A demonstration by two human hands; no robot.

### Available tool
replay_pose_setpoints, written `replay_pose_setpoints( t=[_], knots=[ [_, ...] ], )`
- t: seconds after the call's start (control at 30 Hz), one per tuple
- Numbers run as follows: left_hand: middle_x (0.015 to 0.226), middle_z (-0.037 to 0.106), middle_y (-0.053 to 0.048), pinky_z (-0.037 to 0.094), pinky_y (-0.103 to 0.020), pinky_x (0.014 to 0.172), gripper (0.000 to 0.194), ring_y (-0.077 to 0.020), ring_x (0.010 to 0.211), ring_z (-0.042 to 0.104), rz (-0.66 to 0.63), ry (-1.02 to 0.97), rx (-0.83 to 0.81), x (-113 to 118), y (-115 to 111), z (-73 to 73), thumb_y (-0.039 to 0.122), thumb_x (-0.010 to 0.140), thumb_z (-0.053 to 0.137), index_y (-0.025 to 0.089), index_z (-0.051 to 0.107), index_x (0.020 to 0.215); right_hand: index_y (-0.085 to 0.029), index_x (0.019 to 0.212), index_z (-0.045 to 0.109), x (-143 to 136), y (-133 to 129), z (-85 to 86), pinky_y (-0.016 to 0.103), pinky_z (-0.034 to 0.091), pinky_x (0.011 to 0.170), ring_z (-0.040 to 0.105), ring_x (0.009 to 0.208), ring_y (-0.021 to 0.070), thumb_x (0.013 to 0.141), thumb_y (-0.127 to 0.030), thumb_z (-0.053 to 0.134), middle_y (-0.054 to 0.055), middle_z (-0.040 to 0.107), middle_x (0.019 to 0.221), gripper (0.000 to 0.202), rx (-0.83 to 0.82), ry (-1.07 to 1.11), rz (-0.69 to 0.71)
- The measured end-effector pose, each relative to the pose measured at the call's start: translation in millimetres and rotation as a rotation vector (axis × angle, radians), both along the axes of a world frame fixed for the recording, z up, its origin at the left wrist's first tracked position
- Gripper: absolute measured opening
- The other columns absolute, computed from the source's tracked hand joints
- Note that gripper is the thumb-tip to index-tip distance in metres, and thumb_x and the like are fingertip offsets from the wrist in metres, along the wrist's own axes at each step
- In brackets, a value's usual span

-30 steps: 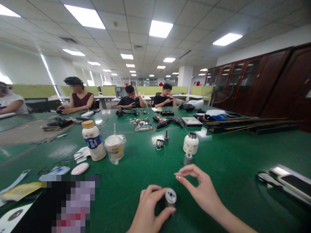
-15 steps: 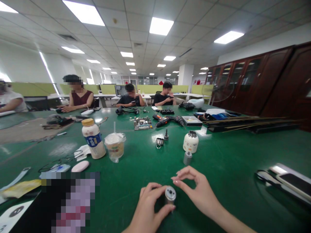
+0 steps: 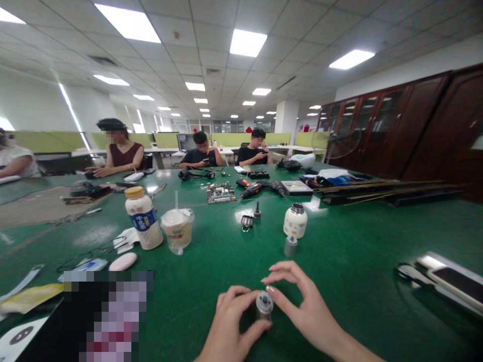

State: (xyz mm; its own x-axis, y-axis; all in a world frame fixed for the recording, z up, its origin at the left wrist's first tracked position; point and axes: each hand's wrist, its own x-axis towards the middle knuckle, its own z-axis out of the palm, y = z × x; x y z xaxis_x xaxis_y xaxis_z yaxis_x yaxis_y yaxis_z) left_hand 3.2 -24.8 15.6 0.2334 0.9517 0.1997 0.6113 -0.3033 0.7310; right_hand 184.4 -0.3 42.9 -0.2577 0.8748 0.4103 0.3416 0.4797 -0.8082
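A small silver metal cylinder, like a motor or gearbox, (image 3: 264, 303) stands upright on the green table, dark holes showing in its round top face. My left hand (image 3: 236, 319) grips its side between thumb and fingers. Just above the cylinder's rim, my right hand (image 3: 300, 296) curves with thumb and index fingertips close together in a pinch; anything between them is too small to make out. Beyond the hands is a second grey metal cylinder (image 3: 290, 247) with a narrower top, in front of a cream bottle (image 3: 295, 222) with a face pattern and an uncovered metal neck.
A metal cup-like part (image 3: 247, 222) and a dark pointed fitting (image 3: 257, 210) lie mid-table. Farther back are a circuit board (image 3: 221, 193) and power drills (image 3: 252, 190). Left stand a milk bottle (image 3: 144, 223) and a lidded drink cup (image 3: 176, 234); phones (image 3: 458, 281) lie right. Several people sit beyond.
My right hand has moved slightly left and down, bringing its fingertips to the top of the cylinder. My left hand keeps its hold. The view has shifted slightly.
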Motion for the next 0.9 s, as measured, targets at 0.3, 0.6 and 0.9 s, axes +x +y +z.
replay_pose_setpoints(
  t=[0.3, 0.6, 0.9],
  knots=[
    [0.109, 0.064, -0.008, 0.041, -0.042, 0.094, 0.037, -0.0276, 0.106, 0.055, 0.01, 0.007, -0.002, -1, 0, -2.6, 0.028, 0.076, 0.074, 0.027, 0.068, 0.112, -0.023, 0.089, 0.057, 4, 14, -0.6, 0.036, 0.046, 0.087, 0.07, 0.085, 0.0211, 0.08, -0.028, 0.069, 0.001, 0.074, 0.083, 0.016, -0.07, 0.116, -0.044],
    [0.108, 0.064, -0.007, 0.042, -0.041, 0.094, 0.038, -0.0274, 0.107, 0.055, 0.007, 0.026, 0.0, -1, 0, 0.6, 0.028, 0.075, 0.074, 0.027, 0.068, 0.113, -0.021, 0.083, 0.061, 37, 56, -36.1, 0.04, 0.046, 0.087, 0.07, 0.086, 0.0234, 0.077, -0.024, 0.069, 0.001, 0.075, 0.078, 0.01, -0.084, -0.11, -0.085],
    [0.107, 0.065, -0.006, 0.044, -0.04, 0.092, 0.039, -0.0263, 0.104, 0.056, 0.0, 0.009, 0.019, -1, 0, -2.2, 0.027, 0.076, 0.074, 0.03, 0.067, 0.114, -0.021, 0.077, 0.061, -1, 6, 6.5, 0.032, 0.049, 0.08, 0.067, 0.084, 0.0199, 0.078, -0.024, 0.07, 0.001, 0.071, 0.081, 0.009, -0.105, 0.046, 0.032]
  ],
)
